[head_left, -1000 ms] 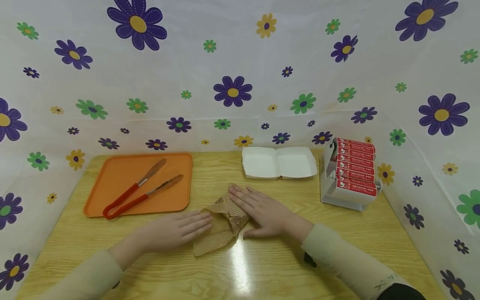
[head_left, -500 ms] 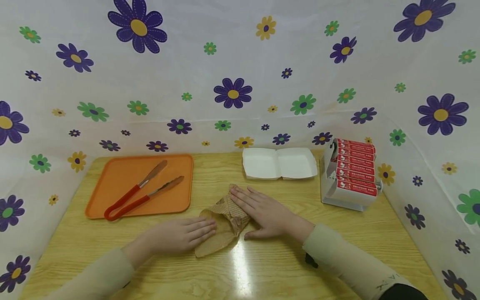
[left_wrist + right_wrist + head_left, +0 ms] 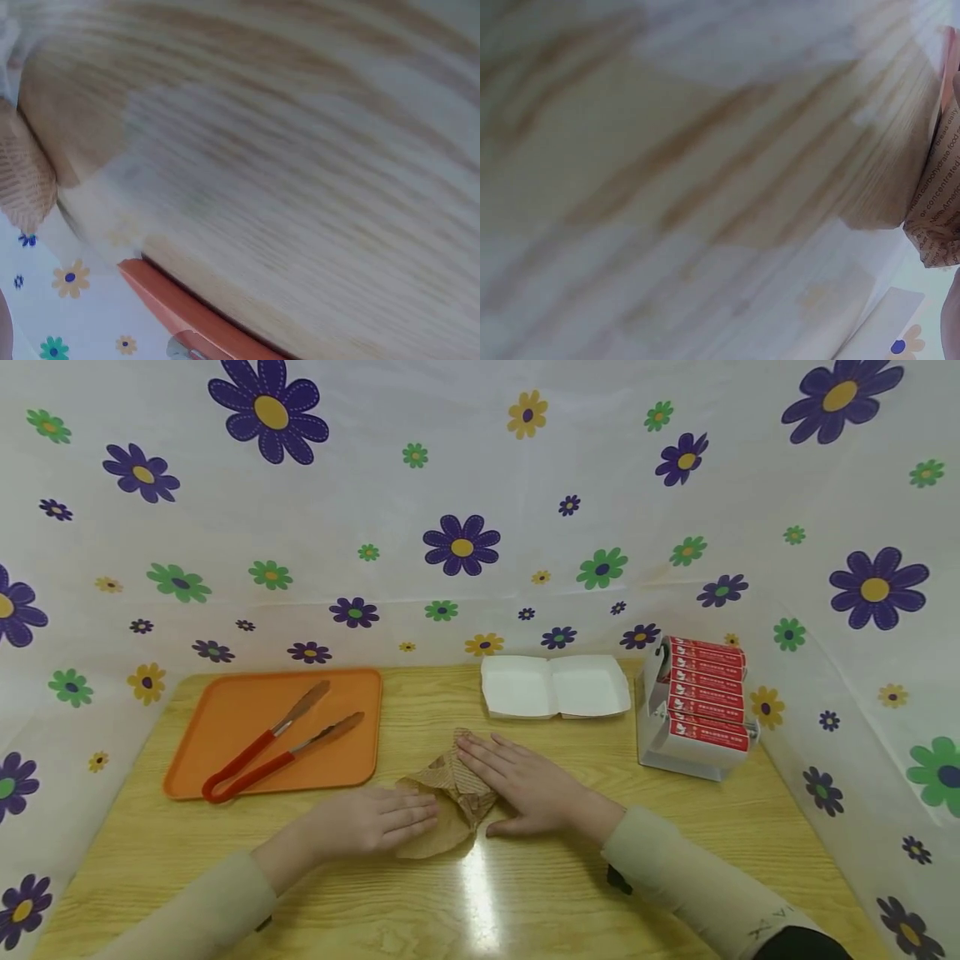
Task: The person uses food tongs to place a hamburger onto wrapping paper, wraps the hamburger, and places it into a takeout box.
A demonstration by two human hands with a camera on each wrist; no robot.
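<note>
A floral cloth stands behind the table. Far left lies an orange tray bearing spread, red-handled tongs; far right of centre, an open white box, then red-and-white packs. Both hands lie flat, fingers straight, on the paper: the right hand as a second ago, the left hand now further right. Between them, mid-table, the brown paper has lost its jutting near-left corner.

Brown paper partly hidden under left hand.
</note>
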